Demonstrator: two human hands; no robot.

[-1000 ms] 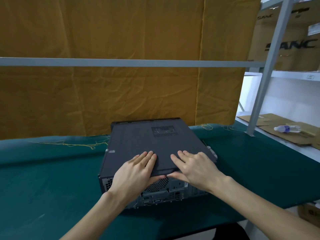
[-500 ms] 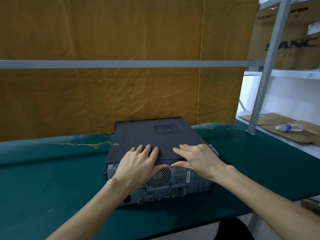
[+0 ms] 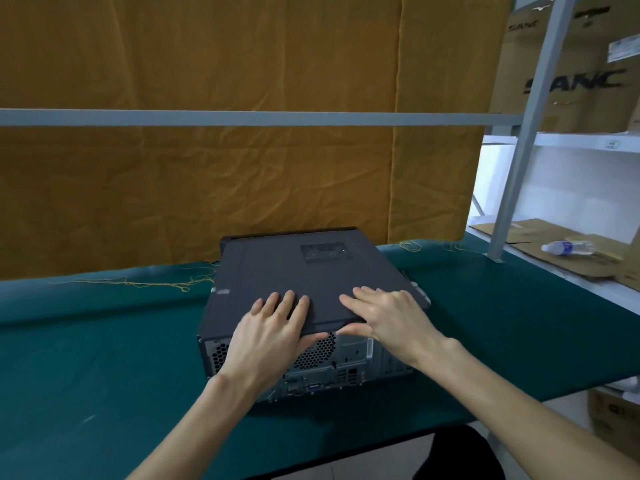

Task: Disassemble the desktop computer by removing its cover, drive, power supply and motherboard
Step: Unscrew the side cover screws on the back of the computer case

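Here we see a dark grey, flat-lying desktop computer case (image 3: 311, 306) resting on a table draped in dark green cloth (image 3: 104, 368), its rear panel of silver metal (image 3: 346, 365) turned toward us, with a round honeycomb fan grille and a row of small ports along the bottom. The textured dark grey cover panel (image 3: 294, 271) is on the case; it carries a small rectangular mesh vent (image 3: 323, 252) near its far right. Our left hand (image 3: 270, 337) lies on the near edge of the cover, fingers spread flat across the top, the thumb hooked under the rear lip in front of the fan grille. Our right hand (image 3: 388, 317) sits just beside it, fingers flat and slightly fanned on the top, the thumb tucked under the same lip, nearly meeting the left thumb. Each grip therefore pinches the cover's rear edge between flat fingers above and thumb below. Behind the table hangs a wrinkled mustard-yellow cloth backdrop (image 3: 207, 188), crossed by a horizontal grey metal bar (image 3: 242, 117). Loose yellow threads (image 3: 138, 282) trail along the table's far edge. To the right stands grey metal shelving (image 3: 519, 133) holding brown cardboard boxes (image 3: 571, 81), flattened cardboard and a clear plastic bottle lying on its side (image 3: 568, 247)
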